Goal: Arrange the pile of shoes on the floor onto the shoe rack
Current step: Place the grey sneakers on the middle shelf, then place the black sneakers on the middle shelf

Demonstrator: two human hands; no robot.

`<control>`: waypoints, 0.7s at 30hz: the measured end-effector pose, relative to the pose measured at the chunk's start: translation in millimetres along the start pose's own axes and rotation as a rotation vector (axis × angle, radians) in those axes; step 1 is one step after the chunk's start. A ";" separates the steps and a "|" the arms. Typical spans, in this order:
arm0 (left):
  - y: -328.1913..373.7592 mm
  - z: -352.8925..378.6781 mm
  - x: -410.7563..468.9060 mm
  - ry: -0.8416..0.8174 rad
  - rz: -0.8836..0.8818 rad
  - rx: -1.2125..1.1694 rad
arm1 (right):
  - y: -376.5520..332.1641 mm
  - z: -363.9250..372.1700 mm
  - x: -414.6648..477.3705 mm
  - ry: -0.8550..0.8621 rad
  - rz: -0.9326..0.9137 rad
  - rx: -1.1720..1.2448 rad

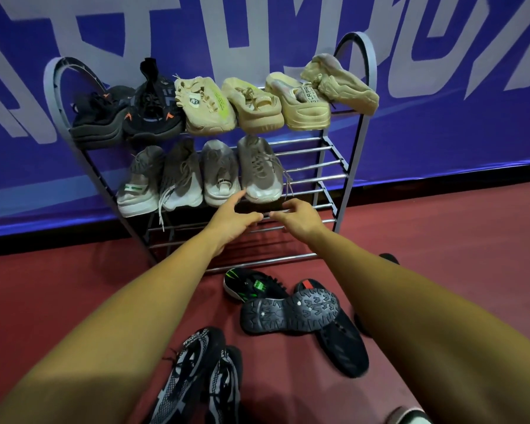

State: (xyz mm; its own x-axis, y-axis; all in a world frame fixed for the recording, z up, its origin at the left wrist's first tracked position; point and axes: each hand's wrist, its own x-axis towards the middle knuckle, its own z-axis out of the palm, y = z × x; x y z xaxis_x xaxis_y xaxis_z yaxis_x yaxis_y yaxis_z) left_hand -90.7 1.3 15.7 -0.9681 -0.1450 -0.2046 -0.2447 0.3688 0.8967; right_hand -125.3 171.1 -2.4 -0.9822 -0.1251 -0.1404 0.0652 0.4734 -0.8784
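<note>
A grey metal shoe rack (pixel 331 166) stands against the blue wall. Its top shelf carries two black shoes (pixel 126 114) and several beige shoes (pixel 257 105). Several grey shoes fill the left of the middle shelf, the rightmost being a taupe shoe (pixel 259 169). My left hand (pixel 233 220) and my right hand (pixel 297 217) hover just below the toe of that shoe, fingers apart and holding nothing. On the floor lie a black-and-green shoe (pixel 251 284), an overturned black shoe (pixel 288 310), a black clog (pixel 340 344) and a black-and-white pair (pixel 196 374).
The right half of the middle shelf and the bottom shelf (pixel 236 258) hold no shoes. A blue banner wall (pixel 441 133) backs the rack. The floor (pixel 58 289) is red. Another dark shoe (pixel 389 258) peeks out behind my right forearm.
</note>
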 end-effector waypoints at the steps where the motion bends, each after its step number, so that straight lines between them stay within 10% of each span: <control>1: -3.5 -1.0 -3.3 -0.008 -0.013 0.019 | 3.4 2.1 -2.9 -0.015 0.014 -0.026; 21: -97.0 25.1 -53.4 -0.202 -0.136 0.434 | 67.4 44.0 -55.9 -0.320 0.149 -0.499</control>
State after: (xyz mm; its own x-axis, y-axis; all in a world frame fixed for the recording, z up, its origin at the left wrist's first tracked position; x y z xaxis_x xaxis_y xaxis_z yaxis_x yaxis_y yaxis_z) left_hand -16.7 -3.7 -70.1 -0.9066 -0.0534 -0.4186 -0.3278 0.7136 0.6191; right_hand -58.3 171.6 -73.9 -0.8620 -0.2457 -0.4434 0.0310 0.8475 -0.5299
